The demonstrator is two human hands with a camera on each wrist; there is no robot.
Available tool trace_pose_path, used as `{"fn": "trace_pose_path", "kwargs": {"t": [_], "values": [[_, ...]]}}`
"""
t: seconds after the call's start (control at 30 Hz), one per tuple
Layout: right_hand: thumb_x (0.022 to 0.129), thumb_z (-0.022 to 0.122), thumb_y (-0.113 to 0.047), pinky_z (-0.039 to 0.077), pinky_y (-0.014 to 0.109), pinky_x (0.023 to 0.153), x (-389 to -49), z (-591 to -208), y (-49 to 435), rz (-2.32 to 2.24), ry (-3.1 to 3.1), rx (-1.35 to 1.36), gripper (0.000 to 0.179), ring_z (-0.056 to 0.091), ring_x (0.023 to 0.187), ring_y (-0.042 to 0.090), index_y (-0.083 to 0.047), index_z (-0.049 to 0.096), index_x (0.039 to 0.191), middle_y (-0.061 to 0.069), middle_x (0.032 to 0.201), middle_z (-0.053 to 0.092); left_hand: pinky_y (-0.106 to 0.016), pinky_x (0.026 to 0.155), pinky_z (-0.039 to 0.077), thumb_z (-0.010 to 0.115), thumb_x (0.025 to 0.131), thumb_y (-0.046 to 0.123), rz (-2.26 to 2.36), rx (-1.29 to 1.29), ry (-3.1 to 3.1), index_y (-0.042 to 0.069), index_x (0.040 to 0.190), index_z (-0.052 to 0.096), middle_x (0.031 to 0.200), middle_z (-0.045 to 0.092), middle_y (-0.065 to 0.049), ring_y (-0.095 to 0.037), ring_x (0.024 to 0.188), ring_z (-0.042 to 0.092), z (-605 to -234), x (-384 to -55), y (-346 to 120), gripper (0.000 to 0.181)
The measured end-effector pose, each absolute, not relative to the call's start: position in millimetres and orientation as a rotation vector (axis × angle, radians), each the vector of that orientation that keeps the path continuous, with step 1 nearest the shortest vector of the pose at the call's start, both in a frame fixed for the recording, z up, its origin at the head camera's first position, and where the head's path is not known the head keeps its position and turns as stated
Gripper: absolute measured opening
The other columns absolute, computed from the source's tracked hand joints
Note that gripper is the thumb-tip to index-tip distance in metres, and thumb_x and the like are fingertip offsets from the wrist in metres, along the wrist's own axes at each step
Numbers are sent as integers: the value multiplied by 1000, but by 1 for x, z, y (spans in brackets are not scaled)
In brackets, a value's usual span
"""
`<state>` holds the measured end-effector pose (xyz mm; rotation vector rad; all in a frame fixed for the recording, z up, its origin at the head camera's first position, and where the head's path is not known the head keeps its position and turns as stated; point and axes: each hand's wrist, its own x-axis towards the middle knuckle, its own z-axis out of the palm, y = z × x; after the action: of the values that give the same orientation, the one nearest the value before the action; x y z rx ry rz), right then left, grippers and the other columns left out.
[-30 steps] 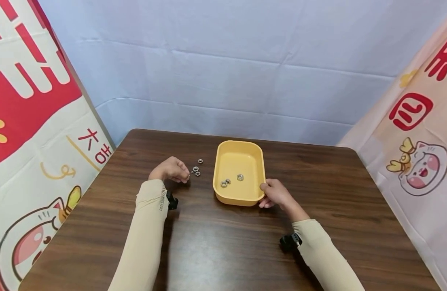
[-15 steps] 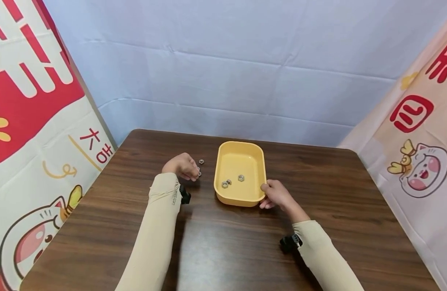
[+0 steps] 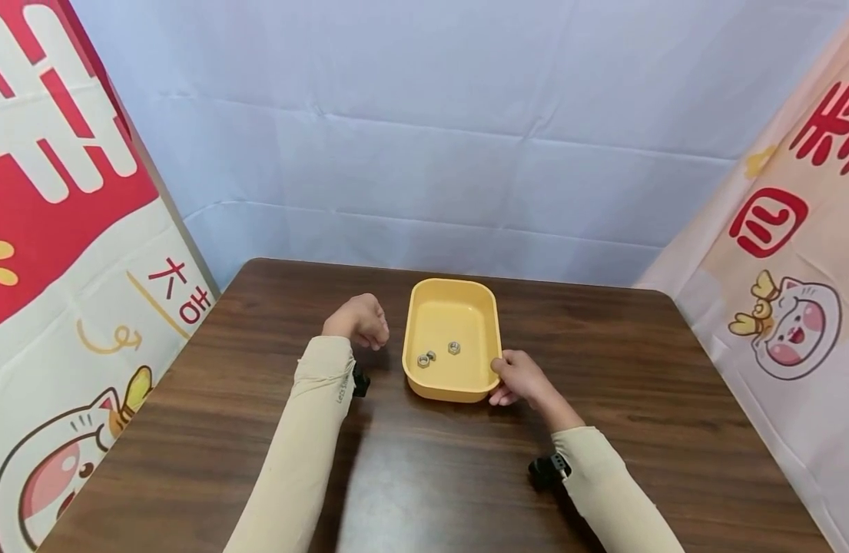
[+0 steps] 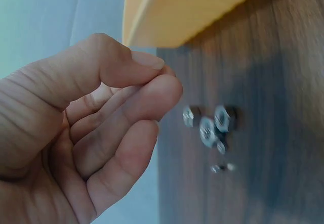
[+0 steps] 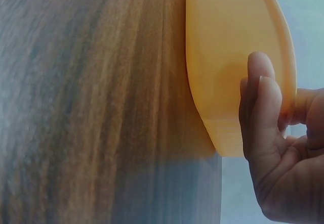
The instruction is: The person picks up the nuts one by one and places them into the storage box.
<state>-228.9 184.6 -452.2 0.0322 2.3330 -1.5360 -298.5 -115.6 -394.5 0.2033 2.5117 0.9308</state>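
Simply silvery nuts (image 3: 454, 348), yellow tray (image 3: 452, 312).

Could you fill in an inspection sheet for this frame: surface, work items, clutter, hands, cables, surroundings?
Surface: brown wood-grain table.
Work items: yellow tray with three metal nuts inside; several loose nuts on the table, visible in the left wrist view, the smallest too blurred to identify.
Clutter: nothing seen.
Left hand: above the table left of the tray, fingers bent; whether they pinch anything is unclear.
Right hand: grips the tray's near right corner.
Cables: nothing seen.
Surroundings: pale blue cloth behind, printed hangings either side.
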Motion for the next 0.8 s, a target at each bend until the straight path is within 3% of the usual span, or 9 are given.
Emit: {"fn": "trace_pose_path", "kwargs": {"t": [0.2,0.4,0.6,0.8], "values": [[91,37,-8,50,29,42,-228,-455,185,-1546,2337,41,30,61,47,21,11,50,110,16,62,61,-38,61,54,58,72,-7,922,255,2508,3,67,67,63,64,-11,-33,70,65,-385,-298,-97,15],[91,36,-7,50,29,42,-228,-453,186,-1538,2341,26,30,62,48,22,12,49,110,17,63,62,-38,60,53,56,69,-8,877,277,2512,7,59,57,60,62,-10,-26,60,63,-380,-303,-86,19],[92,36,-8,50,29,42,-229,-450,187,-1541,2330,20,29,62,48,22,13,48,108,17,62,62,-40,66,53,59,71,-6,848,263,2477,8,61,56,61,63,-10,-21,56,62,-376,-309,-76,18],[92,36,-9,50,29,43,-229,-450,186,-1539,2319,26,30,62,48,22,13,49,109,16,62,62,-29,51,51,58,71,-6,814,271,2466,9,58,56,59,62,-8,-16,51,59,-375,-313,-66,21]]}}
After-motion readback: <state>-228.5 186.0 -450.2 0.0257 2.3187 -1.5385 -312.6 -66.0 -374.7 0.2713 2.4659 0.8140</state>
